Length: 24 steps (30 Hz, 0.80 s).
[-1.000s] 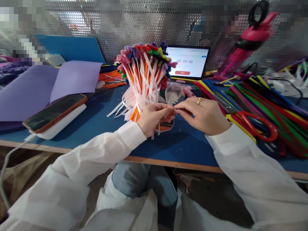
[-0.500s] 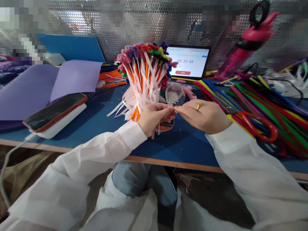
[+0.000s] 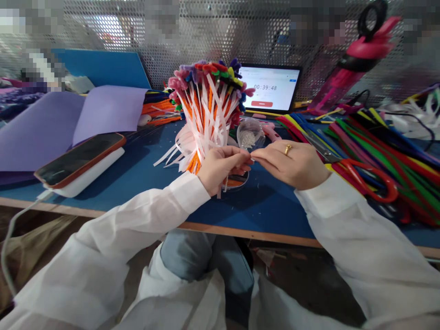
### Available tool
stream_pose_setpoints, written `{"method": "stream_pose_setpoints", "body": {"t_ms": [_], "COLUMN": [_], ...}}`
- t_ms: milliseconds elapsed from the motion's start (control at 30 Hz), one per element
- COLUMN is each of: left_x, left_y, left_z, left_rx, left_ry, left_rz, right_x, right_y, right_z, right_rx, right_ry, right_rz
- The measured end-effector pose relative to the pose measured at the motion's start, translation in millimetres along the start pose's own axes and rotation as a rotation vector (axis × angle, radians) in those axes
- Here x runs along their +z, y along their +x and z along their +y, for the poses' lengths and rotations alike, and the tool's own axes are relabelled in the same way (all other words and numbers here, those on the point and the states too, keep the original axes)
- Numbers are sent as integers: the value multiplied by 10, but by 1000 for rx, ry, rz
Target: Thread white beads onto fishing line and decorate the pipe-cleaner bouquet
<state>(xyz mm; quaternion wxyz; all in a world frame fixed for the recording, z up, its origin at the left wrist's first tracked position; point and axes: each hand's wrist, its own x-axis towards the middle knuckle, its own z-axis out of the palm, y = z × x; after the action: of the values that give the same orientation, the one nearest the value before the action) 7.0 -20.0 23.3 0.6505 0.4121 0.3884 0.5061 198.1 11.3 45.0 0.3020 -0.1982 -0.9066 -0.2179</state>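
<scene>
My left hand (image 3: 223,166) is closed in a pinch, and a thin string of small pale beads (image 3: 226,183) dangles below its fingers. Fingertip to fingertip with it, my right hand (image 3: 294,164), wearing a gold ring, pinches too; a tiny whitish bit shows there, too small to name. Just behind the hands lies a clear cup (image 3: 251,126) with small pale beads in it. A bouquet of pipe-cleaner flowers (image 3: 208,68) with orange stems and white ribbons stands behind my left hand. Partly hidden under that hand is a round dark-topped object (image 3: 237,183).
Orange-handled scissors (image 3: 373,178) lie on loose coloured pipe cleaners (image 3: 395,156) at right. A pink bottle (image 3: 347,64) and a tablet (image 3: 270,89) showing a timer stand behind. At left are a phone (image 3: 80,158) on a white block and purple sheets (image 3: 108,112).
Both hands stay in nearly the same place, pinching close together. The view has shifted very slightly; nothing else visibly moves.
</scene>
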Motion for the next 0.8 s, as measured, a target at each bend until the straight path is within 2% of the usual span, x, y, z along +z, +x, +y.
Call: {"method": "stream_pose_setpoints", "body": {"t_ms": [100, 233, 400, 633, 800], "left_x": [4, 15, 34, 58, 53], "left_y": [4, 0, -21, -33, -46], "left_z": [13, 30, 54, 84, 95], "left_rx": [12, 14, 15, -14, -22], "left_ry": [-31, -57, -52, -106, -79], "left_rz": [-12, -29, -13, 30, 18], "right_x": [2, 2, 18, 104, 124], "right_y": [13, 31, 38, 39, 26], "right_z": [11, -2, -35, -74, -75], "right_rx": [-30, 78, 160, 101, 152], "right_ry": [-2, 143, 254, 329, 313], "right_rz": [24, -8, 12, 103, 64]}}
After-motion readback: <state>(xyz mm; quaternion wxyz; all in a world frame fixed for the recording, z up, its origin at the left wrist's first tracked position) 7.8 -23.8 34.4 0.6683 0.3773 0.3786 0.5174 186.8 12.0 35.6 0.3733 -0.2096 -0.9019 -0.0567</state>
